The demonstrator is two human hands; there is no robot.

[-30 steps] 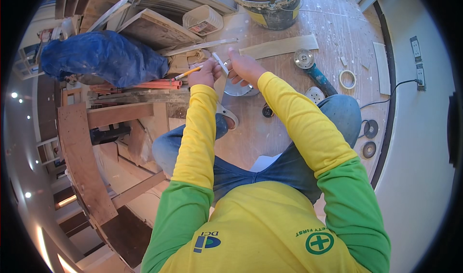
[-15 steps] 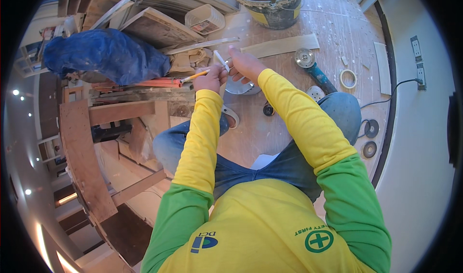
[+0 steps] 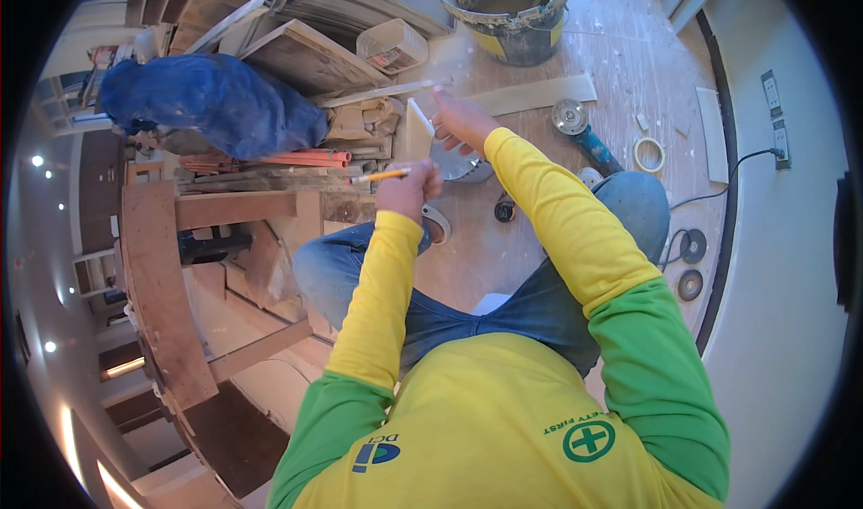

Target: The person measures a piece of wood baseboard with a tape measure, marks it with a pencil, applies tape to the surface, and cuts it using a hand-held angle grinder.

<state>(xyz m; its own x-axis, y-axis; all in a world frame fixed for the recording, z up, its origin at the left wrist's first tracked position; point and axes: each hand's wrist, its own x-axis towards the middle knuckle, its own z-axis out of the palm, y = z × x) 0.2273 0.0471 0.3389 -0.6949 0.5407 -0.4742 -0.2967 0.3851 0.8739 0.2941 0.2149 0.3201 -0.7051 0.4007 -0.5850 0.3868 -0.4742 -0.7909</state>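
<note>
My left hand (image 3: 413,185) is closed round a yellow pencil (image 3: 369,177), below and left of the other hand. A thin pale piece of board (image 3: 419,127) is gripped in my right hand (image 3: 460,121), upright over a silvery round object (image 3: 463,169) that is partly hidden. A small black tape measure (image 3: 503,211) lies on the floor between my bent legs. Right of my hands are an angle grinder (image 3: 589,141) and a roll of tape (image 3: 648,154).
A bucket of grey mix (image 3: 499,19) stands ahead. Scrap boards (image 3: 301,55), a blue plastic-covered heap (image 3: 211,105) and a wooden frame (image 3: 153,284) fill the left. At the right are two dark discs (image 3: 690,266), a cable and a wall (image 3: 764,257) with sockets.
My left hand has pulled away from the pale piece, down toward me, with the pencil. My right hand stays raised with the piece.
</note>
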